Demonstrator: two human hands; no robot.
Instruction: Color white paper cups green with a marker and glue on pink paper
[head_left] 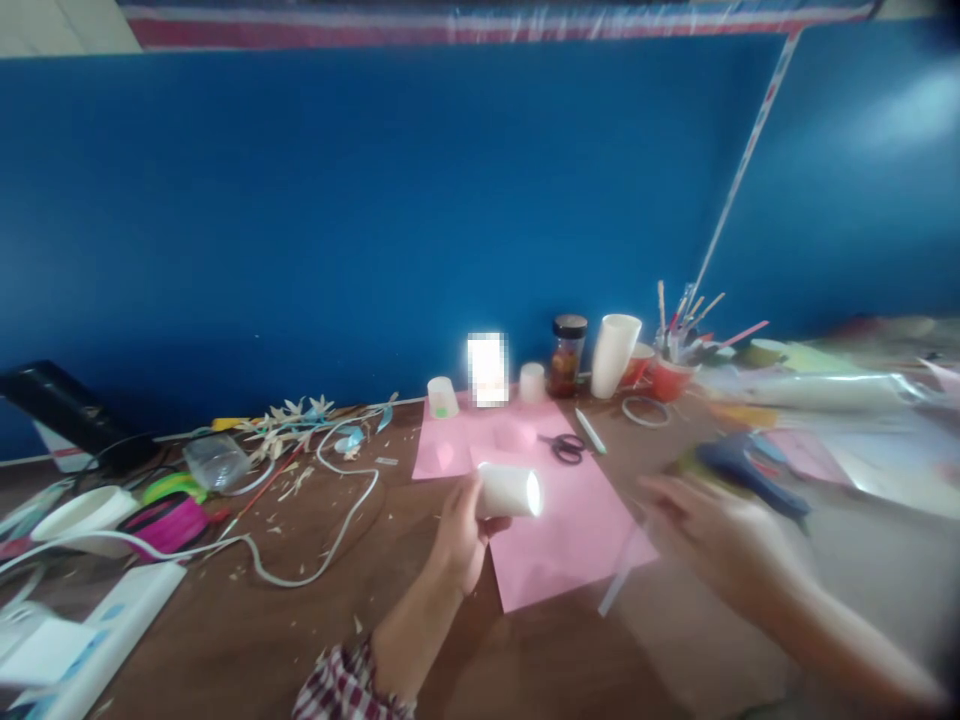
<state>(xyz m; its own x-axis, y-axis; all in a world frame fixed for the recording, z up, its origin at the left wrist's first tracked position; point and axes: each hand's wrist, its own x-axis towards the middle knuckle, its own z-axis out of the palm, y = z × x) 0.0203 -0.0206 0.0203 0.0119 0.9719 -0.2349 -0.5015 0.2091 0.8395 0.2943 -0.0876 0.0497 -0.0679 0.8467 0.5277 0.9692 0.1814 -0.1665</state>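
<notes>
My left hand (459,535) is closed round a white paper cup (510,491), held on its side above the pink paper (577,530) on the brown table. My right hand (712,535) is blurred by motion at the right, just in front of a blue glue gun (750,475). Its fingers are smeared, and a thin white strip (621,582) hangs near it; whether the hand holds it I cannot tell. Black scissors (566,447) lie on the pink paper beyond the cup.
At the back stand small white cups (442,397), a jar (568,355), a tall white cup (613,355) and a red pot of tools (670,375). A white cable (330,540), paper flowers (289,420) and pink ribbon spool (165,520) lie left. Papers cover the right side.
</notes>
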